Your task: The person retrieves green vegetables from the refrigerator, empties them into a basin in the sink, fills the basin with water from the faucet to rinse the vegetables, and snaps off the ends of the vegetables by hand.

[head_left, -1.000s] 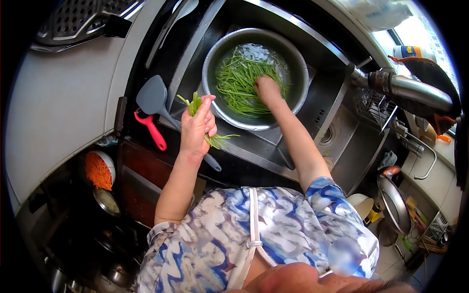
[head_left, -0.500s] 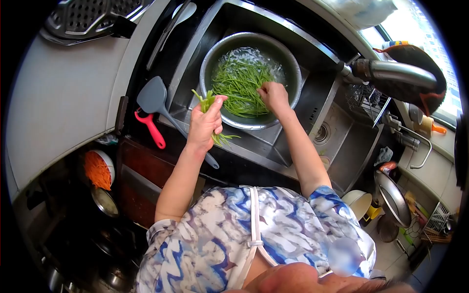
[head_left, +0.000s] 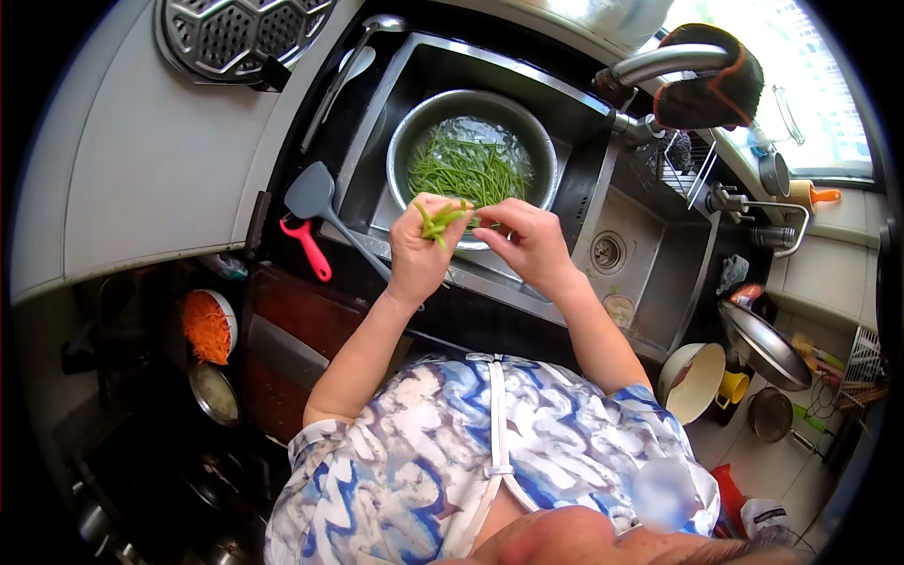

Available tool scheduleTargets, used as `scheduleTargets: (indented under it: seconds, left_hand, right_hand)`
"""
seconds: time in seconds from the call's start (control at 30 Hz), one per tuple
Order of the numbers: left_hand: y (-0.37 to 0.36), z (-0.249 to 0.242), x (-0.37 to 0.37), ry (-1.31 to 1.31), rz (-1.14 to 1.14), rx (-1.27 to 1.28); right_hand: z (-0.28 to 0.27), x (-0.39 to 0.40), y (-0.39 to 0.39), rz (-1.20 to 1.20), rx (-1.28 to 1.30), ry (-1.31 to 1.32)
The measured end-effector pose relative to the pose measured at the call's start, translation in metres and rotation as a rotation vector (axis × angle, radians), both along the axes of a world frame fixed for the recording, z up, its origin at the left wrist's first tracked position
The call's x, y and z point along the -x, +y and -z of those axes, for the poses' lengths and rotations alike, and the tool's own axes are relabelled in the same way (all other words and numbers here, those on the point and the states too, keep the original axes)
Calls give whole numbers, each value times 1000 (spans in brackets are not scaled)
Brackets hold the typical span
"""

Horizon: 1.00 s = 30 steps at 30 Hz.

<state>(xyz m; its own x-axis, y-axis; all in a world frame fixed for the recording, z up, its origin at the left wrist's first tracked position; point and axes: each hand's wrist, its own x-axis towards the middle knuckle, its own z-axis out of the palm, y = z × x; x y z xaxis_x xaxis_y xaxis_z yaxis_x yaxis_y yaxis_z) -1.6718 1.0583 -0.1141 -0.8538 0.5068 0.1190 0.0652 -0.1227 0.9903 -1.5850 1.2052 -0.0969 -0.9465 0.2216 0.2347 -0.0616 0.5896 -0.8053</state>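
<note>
My left hand (head_left: 422,250) is closed around a small bunch of thin green vegetable stems (head_left: 439,222), whose cut ends poke out above the fingers. Close beside it, my right hand (head_left: 529,247) pinches thumb and fingers together at the side of the bunch; whatever is between the fingertips is too small to make out. Both hands are over the near rim of a round metal basin (head_left: 550,179). Many long green stems (head_left: 461,171) lie in the water inside it. The basin stands in the left bowl of a steel sink (head_left: 377,118).
A grey spatula (head_left: 311,191) and a red-handled peeler (head_left: 309,252) lie left of the sink. The right sink bowl has a drain (head_left: 607,250), and a covered faucet (head_left: 673,64) reaches above it. Shredded carrot (head_left: 207,327) fills a bowl at lower left.
My right hand has come up out of the basin and moved beside my left hand. The left hand has shifted slightly right, still gripping the stems. The camera view has turned a little.
</note>
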Motion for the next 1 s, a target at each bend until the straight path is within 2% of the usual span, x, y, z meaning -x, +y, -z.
scheduleTargets:
  seconds: [0.07, 0.1, 0.13, 0.2, 0.27, 0.33, 0.5, 0.6, 0.73, 0.8, 1.0]
  left_hand:
    - [-8, -12, -1, 563, 11, 107]
    - [-14, -15, -5, 606, 46, 171]
    - [-19, -20, -10, 612, 48, 164]
    - [-24, -29, -17, 783, 80, 224]
    - [-28, -32, -20, 881, 31, 217]
    - [-33, -39, -23, 1093, 36, 245]
    - [-42, -50, -28, 1332, 127, 174]
    - [-43, -54, -37, 1278, 230, 112]
    - [-31, -56, -54, 748, 235, -22]
    - [-29, -59, -56, 749, 256, -18]
    - [-27, -63, -57, 1124, 288, 105]
  right_hand:
    - [-15, -13, -4, 56, 347, -109]
    - [-32, -19, -9, 69, 624, -175]
    - [-40, -24, -11, 73, 618, -167]
    - [-51, -33, -13, 23, 819, -297]
    - [-55, -39, -17, 28, 858, -260]
    - [-60, -45, -16, -3, 960, -298]
    - [-66, -64, -13, -74, 1000, -386]
    - [-64, -74, -14, -115, 1018, -412]
    - [-73, -88, -14, -63, 1053, -351]
    - [-80, -97, -14, 15, 1010, -295]
    - [-83, -111, -8, -15, 945, -334]
